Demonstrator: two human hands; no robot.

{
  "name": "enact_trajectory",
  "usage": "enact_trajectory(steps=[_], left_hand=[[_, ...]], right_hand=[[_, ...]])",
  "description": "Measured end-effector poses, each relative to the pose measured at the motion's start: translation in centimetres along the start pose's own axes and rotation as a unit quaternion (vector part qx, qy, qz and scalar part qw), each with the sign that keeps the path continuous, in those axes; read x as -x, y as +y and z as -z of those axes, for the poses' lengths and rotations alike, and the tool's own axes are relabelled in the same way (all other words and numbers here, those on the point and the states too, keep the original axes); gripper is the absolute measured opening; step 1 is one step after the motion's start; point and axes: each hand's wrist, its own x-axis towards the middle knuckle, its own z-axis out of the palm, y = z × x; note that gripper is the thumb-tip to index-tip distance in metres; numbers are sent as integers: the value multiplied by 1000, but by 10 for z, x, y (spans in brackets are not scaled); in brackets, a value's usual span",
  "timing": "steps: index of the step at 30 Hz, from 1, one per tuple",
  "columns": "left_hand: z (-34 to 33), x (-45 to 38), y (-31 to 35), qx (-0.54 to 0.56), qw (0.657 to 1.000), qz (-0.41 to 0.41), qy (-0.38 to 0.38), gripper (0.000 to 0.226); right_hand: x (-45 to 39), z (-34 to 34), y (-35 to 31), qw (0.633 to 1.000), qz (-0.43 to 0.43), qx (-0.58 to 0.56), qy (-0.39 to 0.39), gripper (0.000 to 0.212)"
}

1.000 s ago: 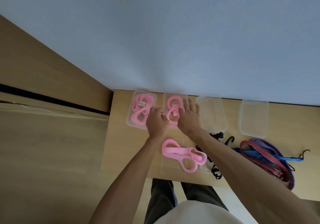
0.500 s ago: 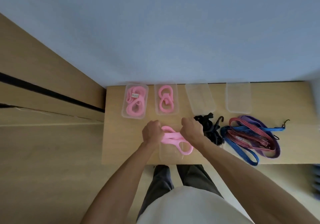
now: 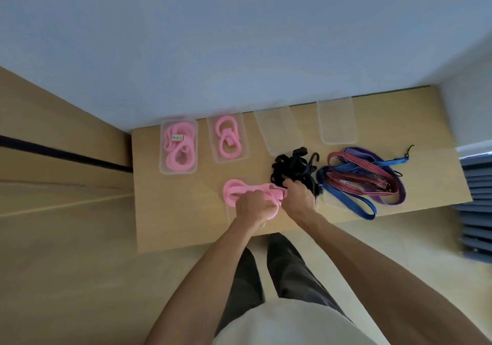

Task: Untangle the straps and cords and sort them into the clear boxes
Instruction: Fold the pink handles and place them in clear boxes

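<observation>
While two far-edge boxes [image 3: 179,147] already hold pink | hands withdrawn from them | pink strap [image 3: 247,190] now gripped by left hand [image 3: 250,207] and right hand [image 3: 298,198], near edge

Both hands, left [image 3: 251,206] and right [image 3: 299,198], grip a pink strap [image 3: 239,188] above the table [image 3: 173,211].

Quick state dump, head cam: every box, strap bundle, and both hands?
far-left box: holds pink straps
second box: holds pink strap
third box: empty
fourth box: empty
pink strap: gripped by both hands
left hand: gripping
right hand: gripping
black cords: tangled, loose
striped cords: piled, unsorted
</observation>
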Motion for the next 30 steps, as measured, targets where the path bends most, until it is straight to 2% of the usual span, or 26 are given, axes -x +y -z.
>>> enact_trajectory(steps=[6,11,15,20,25,27,30], left_hand=[[-32,14,0,-41,994,-50,88,20],[-51,21,-6,-15,995,-15,99,19],[-51,23,-11,32,992,20,122,16],[-45,19,-3,101,990,12,94,24],[-53,16,0,111,984,73,120,20],[-54,15,-1,120,981,100,115,20],[-51,14,-1,165,973,114,115,31]], right_hand=[[5,-9,0,1000,11,-14,-7,16],[6,-9,4,1000,-3,-11,-13,19],[10,-6,0,992,-39,-122,20,19],[9,6,-12,979,-39,-200,33,13],[7,10,-13,951,-4,-308,29,15],[4,9,-12,923,-26,-383,-1,19],[1,9,-9,885,-55,-460,-39,23]])
